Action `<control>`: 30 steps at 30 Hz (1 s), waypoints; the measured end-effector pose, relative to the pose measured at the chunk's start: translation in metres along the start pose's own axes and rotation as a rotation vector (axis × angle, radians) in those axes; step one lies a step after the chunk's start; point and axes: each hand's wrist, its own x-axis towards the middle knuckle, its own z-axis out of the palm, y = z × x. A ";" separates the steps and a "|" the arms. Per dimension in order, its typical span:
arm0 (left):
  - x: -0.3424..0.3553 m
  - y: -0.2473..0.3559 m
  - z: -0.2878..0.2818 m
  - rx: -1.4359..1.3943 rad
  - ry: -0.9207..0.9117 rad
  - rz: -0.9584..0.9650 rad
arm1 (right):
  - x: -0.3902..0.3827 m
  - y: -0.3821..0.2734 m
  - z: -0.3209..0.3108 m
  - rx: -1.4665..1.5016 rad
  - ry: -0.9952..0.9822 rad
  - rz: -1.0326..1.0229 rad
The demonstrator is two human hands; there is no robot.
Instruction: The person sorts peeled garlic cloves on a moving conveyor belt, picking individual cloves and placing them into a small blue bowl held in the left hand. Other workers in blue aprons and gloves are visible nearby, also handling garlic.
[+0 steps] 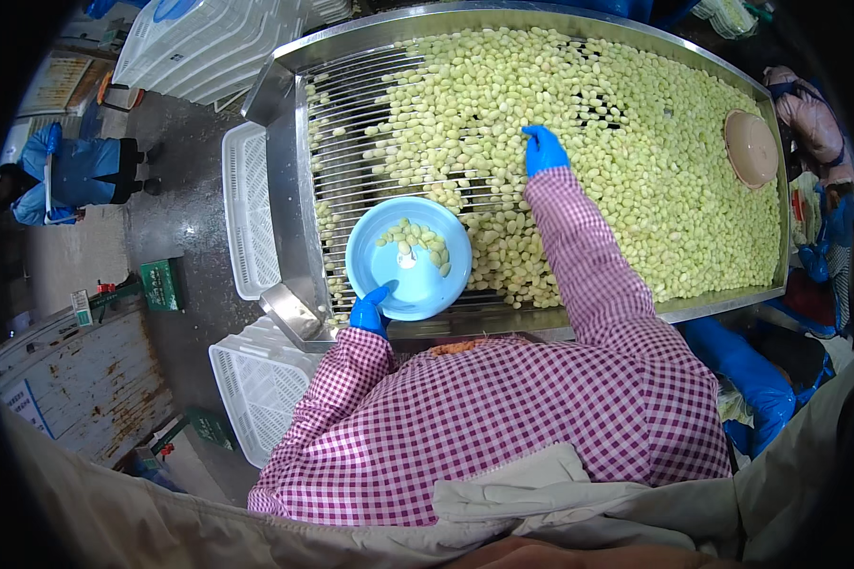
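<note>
My left hand (370, 311), in a blue glove, grips the near-left rim of a light blue bowl (356, 251), its thumb over the edge. A small heap of pale green oval fruits (414, 234) lies inside the bowl. The bowl is over the left part of a slatted metal sorting table (343, 190). Farther right and forward, my gloved right hand (545, 152) is low over the spread of pale green oval fruits (626, 190), fingers drawn together and pointing left. Whatever may be between those fingertips is too small to make out.
A tan bowl (751, 149) sits on the fruit at the right end. White plastic baskets (249, 213) stand left of the table, more (266, 384) nearer me. Raised metal walls (531, 9) edge the table. People work at the right; another person (81, 169) stands far left.
</note>
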 end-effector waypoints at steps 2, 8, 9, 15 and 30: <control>-0.005 -0.024 0.009 0.009 0.003 0.006 | 0.036 0.024 -0.012 -0.222 -0.104 -0.069; -0.021 -0.074 0.029 -0.029 -0.006 0.005 | 0.076 0.059 -0.043 -0.629 -0.253 -0.120; -0.020 -0.070 0.028 -0.016 0.012 0.005 | 0.068 0.048 -0.045 -0.620 -0.175 -0.121; -0.013 -0.035 0.015 0.004 0.004 0.024 | -0.054 -0.017 -0.016 0.525 -0.891 0.150; 0.005 -0.035 0.027 0.001 -0.027 0.000 | 0.044 0.037 -0.044 -0.504 -0.220 0.003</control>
